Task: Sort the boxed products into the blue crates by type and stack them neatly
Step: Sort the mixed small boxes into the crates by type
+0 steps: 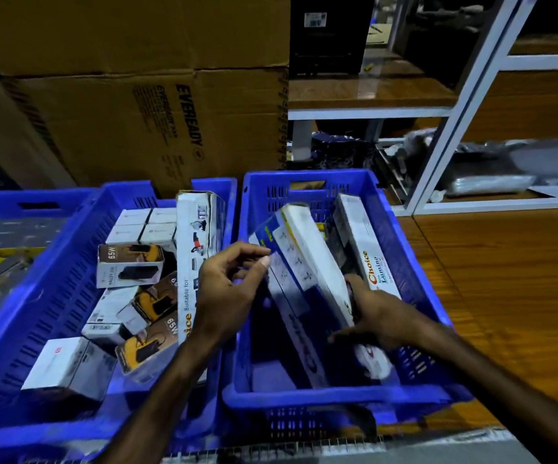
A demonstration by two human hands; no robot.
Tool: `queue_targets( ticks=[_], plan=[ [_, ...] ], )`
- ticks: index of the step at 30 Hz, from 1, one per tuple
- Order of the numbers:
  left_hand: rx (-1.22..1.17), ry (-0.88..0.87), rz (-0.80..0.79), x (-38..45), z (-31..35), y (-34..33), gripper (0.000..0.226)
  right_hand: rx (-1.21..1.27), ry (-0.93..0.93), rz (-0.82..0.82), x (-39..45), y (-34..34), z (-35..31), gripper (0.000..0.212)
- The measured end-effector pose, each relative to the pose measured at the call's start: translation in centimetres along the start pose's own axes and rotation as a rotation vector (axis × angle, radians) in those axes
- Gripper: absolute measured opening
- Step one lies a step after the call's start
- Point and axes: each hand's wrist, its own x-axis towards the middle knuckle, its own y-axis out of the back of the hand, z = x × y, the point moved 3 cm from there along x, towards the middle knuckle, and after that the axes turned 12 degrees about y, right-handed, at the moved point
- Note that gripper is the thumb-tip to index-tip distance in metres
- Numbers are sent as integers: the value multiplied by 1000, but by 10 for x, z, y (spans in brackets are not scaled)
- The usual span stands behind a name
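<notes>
Both hands in right crate point(414, 249), working the long boxes.

R hand point(376, 318) closed round near end of a tilted long white/blue box point(307, 259), mid-crate; L hand point(227, 289) half curled over the divide between crates, thumb + forefinger pinching twd that box's left edge, actual contact unclear. Another long Choice box point(366, 249) leans on right wall. Left crate point(53, 283): small white boxes point(145, 224) stacked neat at far corner, 65W boxes point(130, 264) jumbled mid/near, one long box point(195, 249) along its right wall, prob. misplaced. Est. partway; most stacking left.
</notes>
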Motion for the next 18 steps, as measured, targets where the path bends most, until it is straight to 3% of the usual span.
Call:
queue_targets(
  ticks=[6,10,14,16,18],
  plan=[
    [124,-109,25,9,11,5,11,-571,-62,30,-25,-13,-24,66],
    [188,-166,-20,19,16,0,8,-609,-74,-29,-19,-24,-23,68],
    [382,-169,-165,35,12,-12,13,-475,-51,-241,-21,3,-22,103],
    [457,-153,-242,44,11,-19,18,-384,-27,-248,-13,23,-25,86],
    [521,-139,-282,56,12,-28,20,-328,35,-78,5,44,-30,59]
  ],
)
